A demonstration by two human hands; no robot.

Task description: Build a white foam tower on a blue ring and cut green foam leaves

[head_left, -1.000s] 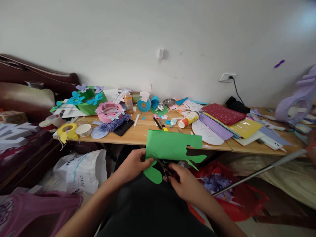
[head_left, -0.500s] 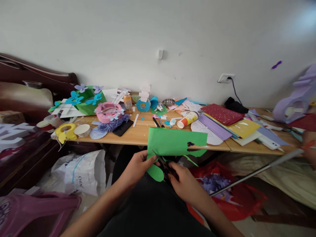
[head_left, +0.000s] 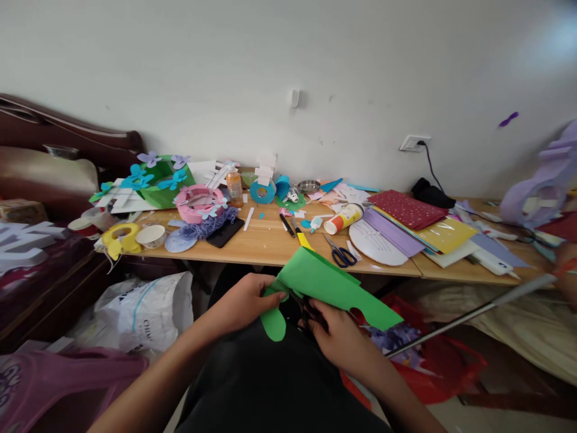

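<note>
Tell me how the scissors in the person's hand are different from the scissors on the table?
The black scissors are gripped in the right hand, cutting the green paper; the blue-handled scissors lie untouched on the table. The black ones are half hidden by paper; the blue ones show whole. Both are scissors.

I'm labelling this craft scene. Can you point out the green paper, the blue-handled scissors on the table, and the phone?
green paper (head_left: 333, 285), head view, middle of the sheet
blue-handled scissors (head_left: 343, 257), head view, handle loops
phone (head_left: 225, 233), head view, middle of the dark screen
</note>
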